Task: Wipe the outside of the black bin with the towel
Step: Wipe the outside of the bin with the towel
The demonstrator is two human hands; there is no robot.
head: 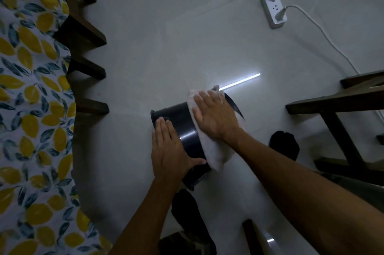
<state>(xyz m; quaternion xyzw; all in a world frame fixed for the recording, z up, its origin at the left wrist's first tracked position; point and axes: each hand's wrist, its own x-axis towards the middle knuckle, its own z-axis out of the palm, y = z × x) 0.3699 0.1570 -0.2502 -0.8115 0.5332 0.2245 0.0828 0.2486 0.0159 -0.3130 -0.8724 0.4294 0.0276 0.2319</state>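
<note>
The black bin (182, 124) lies on its side on the grey floor, its rim pointing left. My left hand (169, 150) rests flat on the bin's near side with the thumb hooked round its wall, holding it still. A white towel (214, 151) is draped over the bin's right part, near its base. My right hand (215, 116) presses flat on the towel, fingers spread and pointing up-left. The bin's base is mostly hidden under the towel and hand.
A table with a lemon-print cloth (31, 109) and dark wooden legs (87, 67) fills the left. A wooden chair frame (342, 109) stands at the right. A white power strip (272, 7) with cables lies at the far right. My black-socked feet (284, 144) are close by.
</note>
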